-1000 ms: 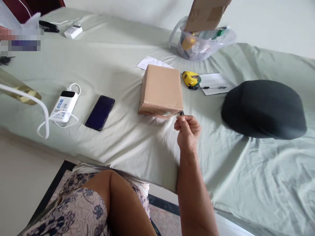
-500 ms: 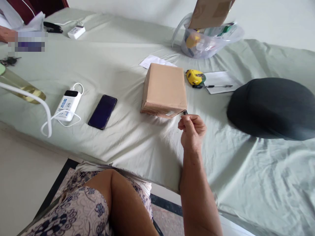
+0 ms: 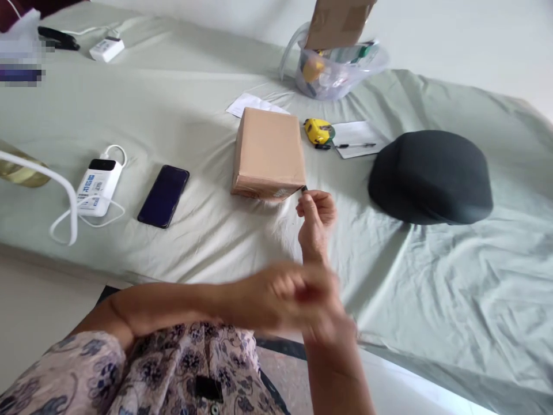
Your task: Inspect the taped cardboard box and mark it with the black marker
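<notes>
A brown cardboard box (image 3: 270, 144) sits on the green sheet. At its near right lower corner, my right hand (image 3: 317, 213) is closed, with fingertips pinching a small dark piece (image 3: 305, 188) too small to name. Whether that piece is attached to the box I cannot make out. My left hand (image 3: 302, 297) is smeared by motion and lies across my right forearm, hiding part of it. Its fingers look bent, but what they hold, if anything, is unclear.
Left of the box lie a phone (image 3: 164, 196) and a white power bank (image 3: 100, 187) with a looped cable. Behind it stands a clear plastic basket (image 3: 330, 80). A yellow tape measure (image 3: 318, 131), a pen (image 3: 356, 145) on paper and a dark cap (image 3: 432, 176) are to the right.
My left arm has swung in from the lower left, across my right forearm. My right hand stays pinched at the box corner. The whole view has shifted, so things appear further left.
</notes>
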Available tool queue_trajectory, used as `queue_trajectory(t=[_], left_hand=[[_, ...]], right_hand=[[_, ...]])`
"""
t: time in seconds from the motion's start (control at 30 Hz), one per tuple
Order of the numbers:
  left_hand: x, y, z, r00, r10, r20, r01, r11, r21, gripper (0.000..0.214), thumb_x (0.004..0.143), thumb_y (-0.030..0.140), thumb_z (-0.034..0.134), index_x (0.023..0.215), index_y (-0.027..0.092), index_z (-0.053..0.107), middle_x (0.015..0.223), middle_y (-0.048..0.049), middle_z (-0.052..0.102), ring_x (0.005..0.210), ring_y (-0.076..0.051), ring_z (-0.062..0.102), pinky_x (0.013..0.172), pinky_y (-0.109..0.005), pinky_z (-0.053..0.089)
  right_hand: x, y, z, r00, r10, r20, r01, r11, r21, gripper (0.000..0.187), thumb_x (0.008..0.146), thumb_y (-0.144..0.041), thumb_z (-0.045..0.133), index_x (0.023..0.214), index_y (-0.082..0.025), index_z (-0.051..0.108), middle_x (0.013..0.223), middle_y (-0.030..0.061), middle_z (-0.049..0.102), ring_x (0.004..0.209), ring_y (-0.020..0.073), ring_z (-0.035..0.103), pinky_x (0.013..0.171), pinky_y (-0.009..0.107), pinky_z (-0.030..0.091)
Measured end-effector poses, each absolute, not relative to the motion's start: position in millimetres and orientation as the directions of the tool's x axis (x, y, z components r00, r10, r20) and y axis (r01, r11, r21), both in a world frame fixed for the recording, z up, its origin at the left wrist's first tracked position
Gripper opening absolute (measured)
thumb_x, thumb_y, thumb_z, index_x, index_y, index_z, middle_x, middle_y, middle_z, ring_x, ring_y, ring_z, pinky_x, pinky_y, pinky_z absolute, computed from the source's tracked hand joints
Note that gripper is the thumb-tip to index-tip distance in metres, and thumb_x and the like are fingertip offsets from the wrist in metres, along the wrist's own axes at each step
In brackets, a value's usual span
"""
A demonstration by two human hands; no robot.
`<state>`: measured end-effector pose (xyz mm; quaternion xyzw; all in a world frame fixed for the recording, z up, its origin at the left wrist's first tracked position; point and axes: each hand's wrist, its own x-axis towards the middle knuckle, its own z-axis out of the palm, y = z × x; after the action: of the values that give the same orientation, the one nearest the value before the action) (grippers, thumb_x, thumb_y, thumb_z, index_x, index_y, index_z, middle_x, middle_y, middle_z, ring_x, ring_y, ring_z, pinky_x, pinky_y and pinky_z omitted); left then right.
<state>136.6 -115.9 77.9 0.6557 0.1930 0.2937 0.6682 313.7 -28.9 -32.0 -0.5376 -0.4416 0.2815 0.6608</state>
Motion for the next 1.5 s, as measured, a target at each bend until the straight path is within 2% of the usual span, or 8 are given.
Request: queue_trajectory(t=[0.1, 0.2, 0.4, 0.83, 1.07, 1.2, 1.37, 1.5], left_hand=[[108, -69, 61, 0.228, 0.948, 0.222, -0.032, -0.22, 0.975, 0.031, 0.096, 0.046, 0.061, 0.078, 0.023, 0.053, 0.069, 0.0004, 0.055, 0.063, -0.012, 0.054, 0.059, -0.027, 0.05], [81, -16, 30, -0.139, 0.914, 0.381, 0.183, -0.355, 0.917, 0.039, 0.091, 0.059, 0.065, 0.11, 0.026, 0.058, 0.102, -0.0055, 0.066, 0.094, -0.018, 0.064, 0.086, -0.034, 0.055], [81, 24, -14, 0.154, 0.918, 0.366, 0.277, -0.395, 0.876, 0.072, 0.093, 0.069, 0.052, 0.153, 0.031, 0.037, 0.159, -0.0122, 0.044, 0.146, -0.031, 0.044, 0.119, -0.047, 0.039], [66, 18, -30, 0.123, 0.903, 0.411, 0.194, -0.428, 0.883, 0.062, 0.098, 0.062, 0.05, 0.15, 0.028, 0.043, 0.153, -0.0121, 0.052, 0.136, -0.027, 0.054, 0.112, -0.04, 0.045], [67, 18, -31, 0.097, 0.901, 0.422, 0.181, -0.433, 0.883, 0.06, 0.097, 0.061, 0.053, 0.146, 0.027, 0.047, 0.15, -0.0128, 0.053, 0.131, -0.026, 0.058, 0.104, -0.037, 0.051], [65, 20, -32, 0.053, 0.925, 0.377, 0.076, -0.38, 0.922, 0.063, 0.094, 0.066, 0.054, 0.144, 0.028, 0.045, 0.141, -0.0128, 0.057, 0.123, -0.026, 0.062, 0.097, -0.037, 0.056], [73, 16, -39, 0.168, 0.963, 0.212, -0.17, -0.184, 0.968, 0.062, 0.092, 0.066, 0.055, 0.14, 0.03, 0.042, 0.122, -0.0106, 0.066, 0.101, -0.023, 0.072, 0.076, -0.034, 0.062], [80, 8, -41, 0.247, 0.951, 0.188, 0.016, -0.198, 0.98, 0.047, 0.096, 0.056, 0.052, 0.126, 0.021, 0.058, 0.107, -0.0105, 0.072, 0.098, -0.024, 0.072, 0.082, -0.039, 0.062]], right_hand=[[311, -25, -38, 0.443, 0.839, 0.317, 0.144, 0.283, -0.948, 0.036, 0.083, -0.055, 0.069, 0.105, -0.028, 0.064, 0.089, -0.0011, 0.062, 0.078, 0.0122, 0.06, 0.068, 0.025, 0.05], [306, -18, -41, 0.406, 0.853, 0.327, 0.169, 0.282, -0.945, 0.054, 0.084, -0.061, 0.065, 0.129, -0.031, 0.059, 0.119, 0.0045, 0.065, 0.102, 0.0166, 0.063, 0.085, 0.031, 0.055], [297, -8, -39, 0.342, 0.862, 0.374, 0.263, 0.294, -0.919, 0.056, 0.091, -0.065, 0.054, 0.134, -0.029, 0.06, 0.142, 0.0109, 0.059, 0.122, 0.0232, 0.06, 0.099, 0.04, 0.054], [296, -13, -59, 0.232, 0.866, 0.442, 0.352, 0.349, -0.868, 0.053, 0.089, -0.054, 0.066, 0.136, -0.031, 0.06, 0.102, 0.0033, 0.063, 0.083, 0.0152, 0.061, 0.073, 0.031, 0.056], [309, -15, -64, 0.135, 0.919, 0.371, 0.676, 0.189, -0.713, 0.034, 0.085, -0.041, 0.07, 0.115, -0.025, 0.073, 0.094, 0.0056, 0.072, 0.091, 0.0241, 0.064, 0.09, 0.045, 0.054], [303, -18, -59, 0.186, 0.906, 0.379, 0.511, 0.241, -0.825, 0.043, 0.089, -0.049, 0.067, 0.126, -0.026, 0.068, 0.109, 0.0066, 0.075, 0.095, 0.0228, 0.07, 0.091, 0.043, 0.058], [298, -27, -44, 0.372, 0.754, 0.541, 0.334, 0.435, -0.836, 0.049, 0.094, -0.058, 0.057, 0.132, -0.027, 0.064, 0.122, 0.0098, 0.072, 0.105, 0.0235, 0.071, 0.092, 0.043, 0.06], [302, -36, -35, 0.394, 0.595, 0.7, 0.452, 0.538, -0.711, 0.042, 0.096, -0.055, 0.055, 0.126, -0.028, 0.068, 0.114, 0.0086, 0.072, 0.107, 0.0243, 0.069, 0.094, 0.044, 0.058]])
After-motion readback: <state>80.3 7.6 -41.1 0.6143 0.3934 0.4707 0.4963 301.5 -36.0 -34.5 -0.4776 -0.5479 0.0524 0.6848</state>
